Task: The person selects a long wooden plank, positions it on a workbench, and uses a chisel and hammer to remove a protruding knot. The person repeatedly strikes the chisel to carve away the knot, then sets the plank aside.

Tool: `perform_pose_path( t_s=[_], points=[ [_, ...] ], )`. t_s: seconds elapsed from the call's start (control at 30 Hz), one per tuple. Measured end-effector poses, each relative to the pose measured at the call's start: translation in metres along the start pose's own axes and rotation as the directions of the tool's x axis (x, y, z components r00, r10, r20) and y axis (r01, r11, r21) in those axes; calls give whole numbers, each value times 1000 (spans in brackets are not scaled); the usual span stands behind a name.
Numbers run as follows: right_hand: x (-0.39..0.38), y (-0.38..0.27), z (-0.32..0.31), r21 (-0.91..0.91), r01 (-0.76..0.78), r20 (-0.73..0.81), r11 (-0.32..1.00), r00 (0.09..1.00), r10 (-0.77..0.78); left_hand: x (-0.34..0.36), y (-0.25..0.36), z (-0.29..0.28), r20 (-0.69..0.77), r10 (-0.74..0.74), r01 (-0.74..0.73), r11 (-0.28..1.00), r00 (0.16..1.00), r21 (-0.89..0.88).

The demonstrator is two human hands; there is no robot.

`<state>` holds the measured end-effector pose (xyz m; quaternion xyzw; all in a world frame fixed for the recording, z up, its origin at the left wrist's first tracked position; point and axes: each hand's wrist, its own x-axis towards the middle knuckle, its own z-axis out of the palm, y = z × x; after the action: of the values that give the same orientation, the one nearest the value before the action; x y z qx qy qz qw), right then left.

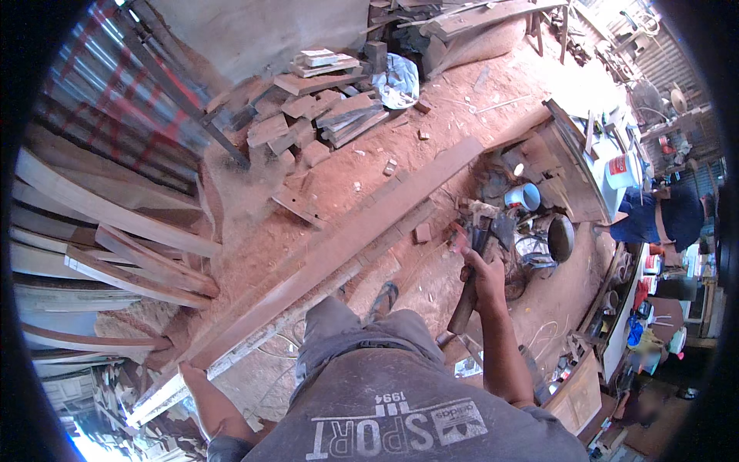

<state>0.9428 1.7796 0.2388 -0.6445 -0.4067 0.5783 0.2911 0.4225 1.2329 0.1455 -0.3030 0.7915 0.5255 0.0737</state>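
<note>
A long reddish-brown wooden plank (pixel 346 242) runs slantwise from the lower left to the upper middle, resting along a narrow support beam (pixel 254 339). At its near left end is my left hand (pixel 194 375), touching the plank's edge; its fingers are mostly hidden. My right hand (pixel 486 279) is closed around a long, dark, bar-shaped tool (pixel 463 306), held to the right of the plank above the floor. The exact kind of tool cannot be made out. Near its upper end lies a cluttered heap with a light blue bucket (pixel 523 197). A small wood block (pixel 422 233) lies beside the plank.
Cut wood pieces (pixel 312 115) are stacked beyond the plank, next to a white plastic bag (pixel 397 81). Curved timbers (pixel 115 204) lean at the left. A white bucket (pixel 622 171) and a person in dark blue clothing (pixel 662 215) are at the right. Sawdust covers the floor.
</note>
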Motion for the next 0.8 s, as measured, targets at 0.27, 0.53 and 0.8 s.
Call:
perform_pose_path(
  t_s=[0.27,0.53,0.8],
  points=[
    [58,-12,8,197,77,-63,977,996,-66,-23,-38,17,214,-261,333,819,942,-467],
    [73,9,6,538,54,-71,842,997,-19,-65,-138,19,271,-17,201,715,963,-669],
    [102,56,39,683,-38,94,730,995,-35,-116,-140,28,438,68,284,671,896,-685]
  ],
)
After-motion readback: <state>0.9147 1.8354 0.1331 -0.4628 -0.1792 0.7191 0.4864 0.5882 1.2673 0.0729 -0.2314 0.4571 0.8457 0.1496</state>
